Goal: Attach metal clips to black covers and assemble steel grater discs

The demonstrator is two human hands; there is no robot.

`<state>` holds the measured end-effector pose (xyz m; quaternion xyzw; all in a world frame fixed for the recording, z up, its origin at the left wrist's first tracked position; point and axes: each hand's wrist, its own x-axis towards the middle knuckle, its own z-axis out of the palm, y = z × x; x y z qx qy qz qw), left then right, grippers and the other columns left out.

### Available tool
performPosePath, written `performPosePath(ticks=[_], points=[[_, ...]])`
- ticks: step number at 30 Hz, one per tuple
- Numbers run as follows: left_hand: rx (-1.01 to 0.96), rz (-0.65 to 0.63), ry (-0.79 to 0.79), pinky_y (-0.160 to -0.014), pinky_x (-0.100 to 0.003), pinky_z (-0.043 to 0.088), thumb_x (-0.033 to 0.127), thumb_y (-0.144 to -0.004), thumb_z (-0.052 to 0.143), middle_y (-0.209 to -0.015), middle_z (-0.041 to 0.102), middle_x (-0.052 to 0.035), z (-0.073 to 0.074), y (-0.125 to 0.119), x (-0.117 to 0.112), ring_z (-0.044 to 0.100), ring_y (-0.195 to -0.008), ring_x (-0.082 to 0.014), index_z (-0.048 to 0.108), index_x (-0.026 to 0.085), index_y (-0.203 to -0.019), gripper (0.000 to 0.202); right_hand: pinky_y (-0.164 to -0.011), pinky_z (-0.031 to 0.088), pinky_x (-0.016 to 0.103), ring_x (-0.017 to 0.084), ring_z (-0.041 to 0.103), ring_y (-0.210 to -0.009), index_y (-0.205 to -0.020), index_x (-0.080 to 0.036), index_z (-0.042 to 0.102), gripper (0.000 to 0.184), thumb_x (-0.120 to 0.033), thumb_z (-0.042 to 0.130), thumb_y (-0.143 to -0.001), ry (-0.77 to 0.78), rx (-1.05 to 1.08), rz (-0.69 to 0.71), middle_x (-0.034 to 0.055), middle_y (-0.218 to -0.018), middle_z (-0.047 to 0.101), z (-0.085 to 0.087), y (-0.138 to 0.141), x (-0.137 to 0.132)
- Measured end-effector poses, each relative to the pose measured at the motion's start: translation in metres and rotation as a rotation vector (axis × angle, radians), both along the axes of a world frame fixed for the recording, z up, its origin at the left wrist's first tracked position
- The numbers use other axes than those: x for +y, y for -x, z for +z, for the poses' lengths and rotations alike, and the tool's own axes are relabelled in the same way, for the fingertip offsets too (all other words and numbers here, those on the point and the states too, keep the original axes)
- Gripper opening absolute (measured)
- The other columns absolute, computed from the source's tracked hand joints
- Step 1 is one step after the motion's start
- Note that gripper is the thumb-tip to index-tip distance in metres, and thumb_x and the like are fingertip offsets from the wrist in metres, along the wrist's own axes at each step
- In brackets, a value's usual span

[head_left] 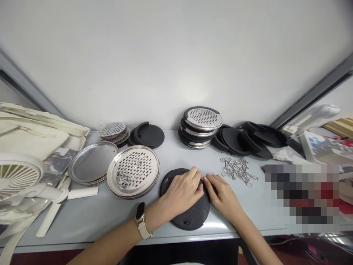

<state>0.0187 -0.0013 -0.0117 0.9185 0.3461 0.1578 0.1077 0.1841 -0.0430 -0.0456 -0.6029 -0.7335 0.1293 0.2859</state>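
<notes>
Grey bench runs left to right under a white wall.

Far left: cream cloth bag. A white fan lies in front of it at the near left edge.

Near centre: black disc lies flat on the bench, close to the near edge. Both hands are on it.
- Left hand: palm down over the middle of the disc, covering much of it. Fingers bent, tips pressed down at the disc's far right rim.
- Right hand: comes in from the right, resting on the disc's right rim. Fingers curled, tips touching those of the left hand.
- Cannot tell whether either hand pinches anything: the meeting point is hidden by the fingertips.

Left of the disc, just beside it: stack of perforated steel plates. Further left, touching that stack: plain steel plates.

Far right, by the wall: spread pile of black discs. Left of it, touching: tall stack of black-and-steel discs, with a perforated steel face on top.

Far left, by the wall: a few black rings, then small perforated discs.

Right of the hands, near but apart: loose heap of wire clips.

White-strapped watch on the left wrist.
</notes>
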Motion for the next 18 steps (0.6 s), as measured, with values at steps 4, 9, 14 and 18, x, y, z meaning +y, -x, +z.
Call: performPosePath(ticks=[4, 9, 14, 18], points=[[-0.002, -0.002, 0.011, -0.06, -0.027, 0.049, 0.022, -0.092, 0.044, -0.094, 0.053, -0.0018, -0.0002, 0.0002, 0.0002, 0.06, -0.079, -0.0157, 0.049, 0.019, -0.094, 0.006, -0.066, 0.038, 0.033, 0.02, 0.049, -0.064, -0.07, -0.022, 0.039, 0.029, -0.025, 0.033, -0.099, -0.004, -0.004, 0.001, 0.002, -0.066, 0.051, 0.0002, 0.0005, 0.0003], [-0.008, 0.002, 0.028, -0.06, -0.027, 0.049, 0.022, -0.092, 0.044, -0.093, 0.052, -0.0022, 0.0004, -0.0002, 0.0001, 0.061, -0.078, -0.0156, 0.049, 0.019, -0.094, 0.006, -0.063, 0.037, 0.032, 0.019, 0.048, -0.062, -0.068, -0.022, 0.037, 0.031, -0.028, 0.036, -0.098, -0.003, 0.013, -0.028, 0.001, -0.063, 0.05, 0.0008, 0.0005, 0.0002], [-0.001, 0.003, 0.005, -0.058, -0.027, 0.048, 0.022, -0.092, 0.044, -0.093, 0.053, -0.0016, 0.0001, -0.0007, 0.0001, 0.06, -0.077, -0.0158, 0.048, 0.019, -0.093, 0.005, -0.062, 0.035, 0.031, 0.018, 0.044, -0.058, -0.064, -0.022, 0.034, 0.035, -0.032, 0.038, -0.097, 0.019, 0.023, -0.061, -0.0011, -0.056, 0.044, 0.0014, -0.0001, -0.0002], [-0.001, -0.003, 0.003, -0.057, -0.027, 0.047, 0.023, -0.092, 0.045, -0.093, 0.052, -0.0007, -0.0002, 0.0, 0.0007, 0.059, -0.077, -0.0157, 0.048, 0.02, -0.093, 0.004, -0.061, 0.034, 0.031, 0.018, 0.044, -0.058, -0.063, -0.022, 0.032, 0.034, -0.03, 0.039, -0.096, 0.027, 0.035, -0.049, -0.0012, -0.057, 0.044, 0.0026, 0.0009, -0.0006]])
